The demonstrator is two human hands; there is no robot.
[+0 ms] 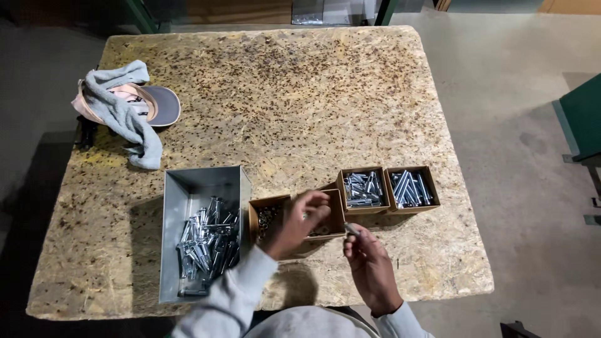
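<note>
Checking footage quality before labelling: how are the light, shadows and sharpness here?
Head view: even overhead light on the table, dim corners; the left hand shades the cardboard boxes; glints on bolts in the metal bin; right hand slightly soft.

Left hand [299,220] reaching forward, fingers curled; right hand [369,263] pinching

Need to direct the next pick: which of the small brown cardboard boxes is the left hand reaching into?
The left hand reaches over the middle brown cardboard box; the two rightward boxes of silver bolts sit untouched.
</note>
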